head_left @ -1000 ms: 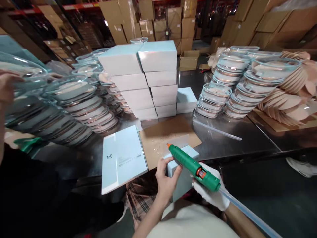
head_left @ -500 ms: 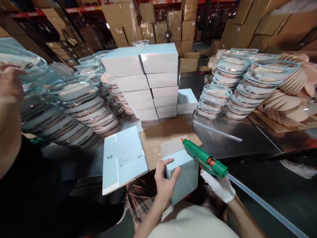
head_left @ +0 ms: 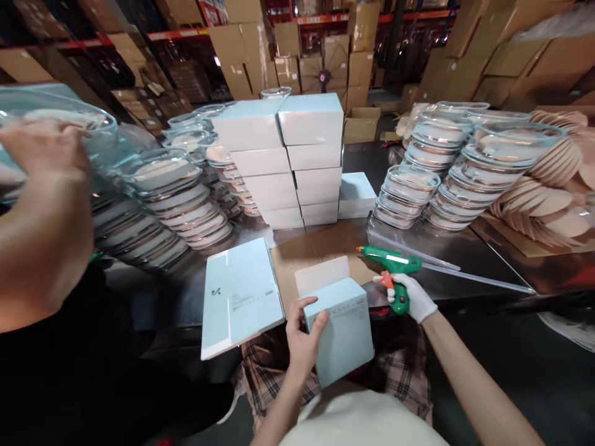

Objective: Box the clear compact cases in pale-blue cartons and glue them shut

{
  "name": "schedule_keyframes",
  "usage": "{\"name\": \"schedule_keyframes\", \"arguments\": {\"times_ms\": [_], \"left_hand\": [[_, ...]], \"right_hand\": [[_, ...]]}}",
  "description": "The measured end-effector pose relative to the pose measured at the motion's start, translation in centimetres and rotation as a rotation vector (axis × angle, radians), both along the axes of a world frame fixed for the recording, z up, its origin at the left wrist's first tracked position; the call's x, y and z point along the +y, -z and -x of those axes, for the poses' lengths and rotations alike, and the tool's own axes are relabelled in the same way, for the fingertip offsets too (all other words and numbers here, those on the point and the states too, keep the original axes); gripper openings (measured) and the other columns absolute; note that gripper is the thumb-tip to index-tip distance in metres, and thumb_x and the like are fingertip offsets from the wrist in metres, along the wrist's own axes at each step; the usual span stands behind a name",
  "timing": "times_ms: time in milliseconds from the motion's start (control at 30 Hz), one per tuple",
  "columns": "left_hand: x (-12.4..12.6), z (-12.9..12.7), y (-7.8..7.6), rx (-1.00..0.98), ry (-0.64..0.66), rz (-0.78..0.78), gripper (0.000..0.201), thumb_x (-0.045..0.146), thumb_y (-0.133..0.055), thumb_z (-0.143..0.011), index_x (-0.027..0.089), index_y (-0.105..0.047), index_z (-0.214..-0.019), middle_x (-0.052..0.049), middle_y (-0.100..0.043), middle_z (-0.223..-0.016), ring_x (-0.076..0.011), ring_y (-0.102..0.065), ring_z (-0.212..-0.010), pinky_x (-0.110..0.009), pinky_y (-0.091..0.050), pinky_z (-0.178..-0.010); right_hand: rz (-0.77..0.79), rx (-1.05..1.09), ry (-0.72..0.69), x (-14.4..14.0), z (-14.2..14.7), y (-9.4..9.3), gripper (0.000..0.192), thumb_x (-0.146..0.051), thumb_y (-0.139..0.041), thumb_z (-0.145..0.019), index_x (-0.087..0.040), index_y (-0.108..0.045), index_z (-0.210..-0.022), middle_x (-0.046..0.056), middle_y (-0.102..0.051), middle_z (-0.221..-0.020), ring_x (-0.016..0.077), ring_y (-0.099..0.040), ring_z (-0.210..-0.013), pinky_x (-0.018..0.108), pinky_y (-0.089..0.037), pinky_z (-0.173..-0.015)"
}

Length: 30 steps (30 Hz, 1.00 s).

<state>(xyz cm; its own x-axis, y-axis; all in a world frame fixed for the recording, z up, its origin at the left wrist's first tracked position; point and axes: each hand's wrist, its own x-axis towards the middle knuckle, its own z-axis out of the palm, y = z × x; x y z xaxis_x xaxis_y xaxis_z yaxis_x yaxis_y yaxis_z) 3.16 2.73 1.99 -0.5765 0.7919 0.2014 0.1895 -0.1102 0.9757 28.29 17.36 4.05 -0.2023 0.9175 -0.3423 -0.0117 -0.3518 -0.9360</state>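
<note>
My left hand [head_left: 304,334] grips the near left corner of a light blue box [head_left: 344,331], thumb on one face and fingers over the top. A white flap [head_left: 322,277] stands out from the box's far side. In my gloved right hand [head_left: 409,294] is a green glue gun [head_left: 388,258], its orange tip pointing left above a cardboard sheet [head_left: 288,263]. A long clear glue stick [head_left: 483,279] trails from the gun's rear to the right. Left of the box lie flat light blue box blanks [head_left: 242,297], with dark print on the top one.
White-sided boxes [head_left: 260,133] are stacked ahead at the centre. Piles of clear-lidded round containers [head_left: 174,192] stand left, and more lidded containers [head_left: 406,192] right. Another person's arm [head_left: 46,204] reaches in from the left. A loose clear stick [head_left: 418,251] lies on the dark table [head_left: 502,272].
My right hand has moved the glue gun away from the box, swinging it nearly level towards the table. The box has tilted a little in my left hand. The other person's arm has come further in.
</note>
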Motion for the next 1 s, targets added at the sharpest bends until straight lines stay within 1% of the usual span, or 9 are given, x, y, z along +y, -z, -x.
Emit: {"name": "schedule_keyframes", "arguments": {"times_ms": [67,200,300,400,500,567,700,833,1000], "left_hand": [[-0.2,0.4,-0.3,-0.027,-0.016,-0.013,0.042,0.061,-0.077,-0.083,0.023,-0.074,-0.101,-0.007,-0.072,-0.103,-0.0263,-0.067,-0.097,-0.036,-0.052,-0.086],[-0.5,1.1,-1.0,-0.066,-0.027,-0.032,0.044,0.063,-0.078,-0.082,0.023,-0.074,-0.099,-0.005,-0.072,-0.099,-0.0263,-0.067,-0.094,-0.035,-0.053,-0.085],[-0.4,1.0,-1.5,-0.105,0.042,-0.023,0.048,0.065,-0.079,-0.078,0.022,-0.074,-0.099,-0.006,-0.072,-0.099,-0.0272,-0.068,-0.094,-0.036,-0.053,-0.085],[0.0,0.3,-1.8,-0.118,0.124,-0.021,0.049,0.068,-0.079,-0.077,0.022,-0.073,-0.097,-0.007,-0.071,-0.099,-0.0279,-0.068,-0.095,-0.036,-0.052,-0.085],[0.2,-0.2,-1.8,-0.148,0.149,-0.027,0.048,0.066,-0.080,-0.077,0.023,-0.070,-0.095,-0.009,-0.070,-0.114,-0.0307,-0.067,-0.112,-0.038,-0.052,-0.093],[0.3,-0.3,-1.6,-0.228,0.141,-0.041,0.053,0.065,-0.081,-0.077,0.025,-0.062,-0.106,-0.010,-0.069,-0.122,-0.0291,-0.068,-0.113,-0.037,-0.053,-0.092],[0.5,-0.1,-1.1,-0.331,0.159,-0.108,0.073,0.064,-0.080,-0.079,0.033,-0.038,-0.131,-0.009,-0.069,-0.120,-0.0237,-0.072,-0.100,-0.037,-0.056,-0.086],[0.6,0.2,-1.3,-0.152,0.171,-0.108,0.050,0.064,-0.079,-0.082,0.027,-0.061,-0.110,-0.009,-0.070,-0.114,-0.0273,-0.067,-0.112,-0.040,-0.052,-0.096],[0.4,0.6,-2.1,-0.047,0.243,-0.085,0.043,0.065,-0.074,-0.086,0.023,-0.072,-0.082,-0.010,-0.068,-0.107,-0.0304,-0.062,-0.117,-0.041,-0.048,-0.100]], "right_hand": [[0.023,-0.079,-0.028,1.7,-0.4,-0.1,0.038,-0.054,-0.073,-0.074,-0.016,-0.072,-0.072,0.010,-0.071,-0.058,0.0191,-0.058,-0.043,0.032,-0.049,-0.044],[-0.057,-0.246,0.029,2.2,-1.2,-2.1,0.032,-0.043,-0.084,-0.071,-0.023,-0.065,-0.056,0.001,-0.060,-0.046,0.0181,-0.060,-0.048,0.027,-0.048,-0.050],[-0.261,-0.256,0.062,0.7,1.1,-4.2,0.020,-0.039,-0.086,-0.070,-0.023,-0.078,-0.080,0.003,-0.076,-0.073,0.0206,-0.071,-0.072,0.028,-0.054,-0.066],[-0.215,-0.024,-0.206,-0.7,4.9,-5.2,0.047,-0.043,-0.089,-0.066,-0.018,-0.080,-0.105,0.007,-0.081,-0.097,0.0245,-0.074,-0.089,0.034,-0.057,-0.079],[-0.092,0.168,-0.323,-1.0,6.6,-4.8,0.054,-0.047,-0.094,-0.060,-0.015,-0.079,-0.102,0.006,-0.079,-0.093,0.0227,-0.072,-0.083,0.035,-0.057,-0.080],[-0.197,0.172,-0.357,-0.9,6.0,-4.7,0.055,-0.059,-0.091,-0.066,-0.015,-0.080,-0.098,0.006,-0.077,-0.093,0.0210,-0.071,-0.084,0.035,-0.057,-0.083],[-0.611,0.097,-0.716,-0.5,3.6,-5.3,0.074,-0.085,-0.064,-0.081,-0.017,-0.081,-0.107,0.012,-0.073,-0.111,0.0246,-0.068,-0.104,0.039,-0.055,-0.095],[-0.824,-0.051,-0.826,-0.8,3.1,-5.6,0.046,-0.054,-0.078,-0.089,-0.020,-0.076,-0.119,0.012,-0.068,-0.122,0.0232,-0.066,-0.116,0.040,-0.052,-0.102],[-0.808,-0.055,-0.863,-1.3,3.3,-4.5,0.032,-0.044,-0.072,-0.095,-0.021,-0.075,-0.118,0.012,-0.064,-0.129,0.0207,-0.067,-0.115,0.036,-0.056,-0.097]]}}
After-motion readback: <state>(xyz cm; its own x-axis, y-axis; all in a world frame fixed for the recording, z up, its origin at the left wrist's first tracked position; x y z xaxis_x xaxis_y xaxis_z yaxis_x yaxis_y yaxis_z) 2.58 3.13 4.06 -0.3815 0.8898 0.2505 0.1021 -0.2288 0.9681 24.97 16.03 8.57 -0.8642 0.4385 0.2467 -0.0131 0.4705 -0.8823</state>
